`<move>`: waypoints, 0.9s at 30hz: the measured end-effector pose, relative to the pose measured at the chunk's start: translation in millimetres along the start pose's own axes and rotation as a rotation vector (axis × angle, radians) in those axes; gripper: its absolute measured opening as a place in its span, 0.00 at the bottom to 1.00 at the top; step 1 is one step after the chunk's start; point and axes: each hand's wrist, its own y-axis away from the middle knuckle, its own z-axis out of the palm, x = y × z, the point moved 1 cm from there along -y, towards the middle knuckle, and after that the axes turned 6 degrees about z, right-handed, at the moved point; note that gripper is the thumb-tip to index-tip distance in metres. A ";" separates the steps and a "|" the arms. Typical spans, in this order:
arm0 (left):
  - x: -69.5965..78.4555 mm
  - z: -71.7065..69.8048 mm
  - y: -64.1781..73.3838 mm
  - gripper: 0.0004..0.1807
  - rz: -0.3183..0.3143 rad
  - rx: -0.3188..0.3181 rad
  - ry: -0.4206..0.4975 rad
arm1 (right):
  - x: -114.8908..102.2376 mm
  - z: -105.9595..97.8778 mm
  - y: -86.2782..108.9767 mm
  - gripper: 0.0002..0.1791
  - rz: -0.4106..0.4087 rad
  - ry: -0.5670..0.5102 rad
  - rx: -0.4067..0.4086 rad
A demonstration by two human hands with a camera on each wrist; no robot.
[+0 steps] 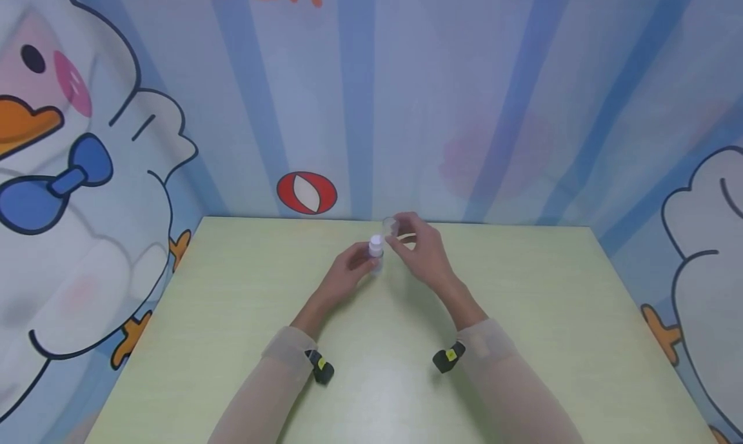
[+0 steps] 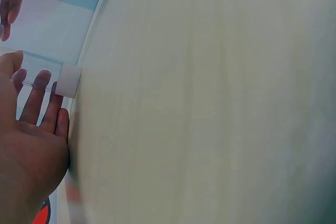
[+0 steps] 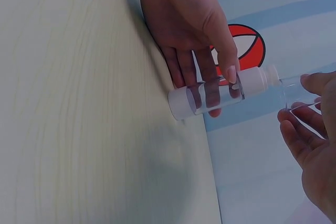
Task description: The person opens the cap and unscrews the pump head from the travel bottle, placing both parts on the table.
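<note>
My left hand [image 1: 344, 276] grips a small clear bottle [image 3: 227, 98], thumb on one side and fingers on the other. The bottle has a white base [image 2: 69, 81] and a white pump top [image 3: 255, 80], and stands upright close over the table. To its right, my right hand [image 1: 427, 252] pinches a clear see-through cap [image 1: 389, 226] between thumb and fingers. In the right wrist view the cap's open rim is right by the nozzle of the pump top. Part of the cap is hidden behind the right thumb.
Both hands are near the far edge of a pale yellow-green table [image 1: 278, 250]. Right behind that edge rises a blue striped backdrop [image 1: 400, 108] with cartoon ducks and a red-and-white ball print [image 1: 306, 193]. Black wrist cameras sit on both sleeves.
</note>
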 end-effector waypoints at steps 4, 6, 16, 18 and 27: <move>-0.2 -0.4 0.7 0.25 0.006 -0.002 -0.013 | 1.8 -1.3 0.4 0.22 0.015 0.010 0.001; -0.5 -0.5 0.8 0.25 0.007 -0.002 -0.018 | 1.7 -2.3 0.8 0.22 0.024 0.009 -0.001; -3.4 -1.4 0.6 0.27 -0.014 -0.006 -0.030 | 4.8 -5.3 2.3 0.21 0.041 -0.011 0.002; -4.0 -1.8 0.2 0.27 -0.018 -0.009 -0.026 | 6.5 -5.6 2.7 0.21 0.039 -0.008 0.005; -6.5 -2.9 -1.4 0.27 -0.021 -0.021 0.008 | 11.5 -5.5 4.7 0.20 0.049 -0.020 -0.006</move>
